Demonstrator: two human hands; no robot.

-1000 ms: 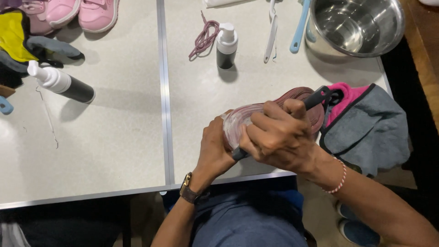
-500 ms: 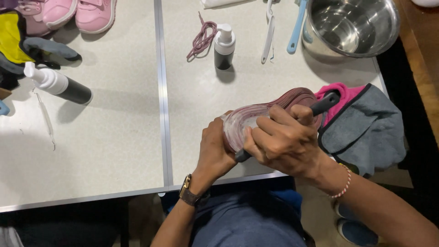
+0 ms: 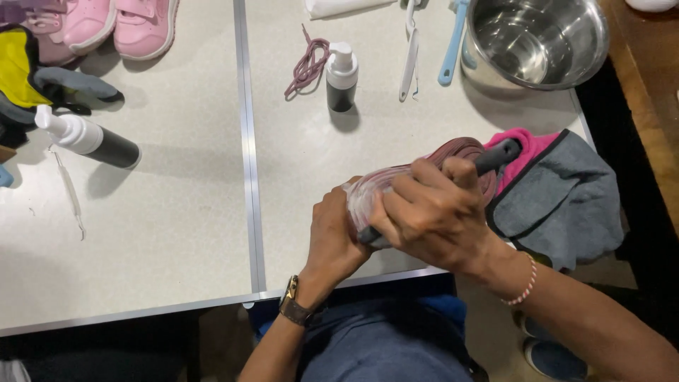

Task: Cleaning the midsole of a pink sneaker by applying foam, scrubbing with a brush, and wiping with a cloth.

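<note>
- L hand (image 3: pixel 332 233) wrapped round heel end of a maroon shoe (image 3: pixel 453 152), sole turned up, held just above the desk (image 3: pixel 177 233) near its front edge, right half.
- R hand (image 3: pixel 431 216) closed tight on a dark-handled brush (image 3: pixel 498 157); handle end sticks out past the fingers toward upper right, other end shows below the palm at the sole. Bristles hidden, can't tell contact.
- Shoe sole pale/pinkish w/ ridged lines; toe end points to upper right, touching or overlapping the cloths.
- Grey cloth (image 3: pixel 559 205) w/ dark trim lies at desk's right edge, pink cloth (image 3: pixel 530 145) under it, both just beside shoe.
- Steel bowl (image 3: pixel 537 39) top right, well apart from hands.
- Light-blue-handled tool (image 3: pixel 450 46) leans beside bowl; white-handled tool (image 3: pixel 409 56) just left of it.
- Small pump bottle (image 3: pixel 341 76), white top, dark body, upright, mid-top; maroon lace (image 3: pixel 308 64) bunched just beside it.
- 2nd pump bottle (image 3: pixel 88 138) lying on its side, left half of desk; thin metal pick (image 3: pixel 69 198) below it.
- Pink shoes (image 3: pixel 117 25) top left; yellow/grey gloves (image 3: pixel 35 74) at left edge.
- Wristwatch (image 3: pixel 293 310) on L wrist, beaded bracelet (image 3: pixel 522 283) on R wrist.
</note>
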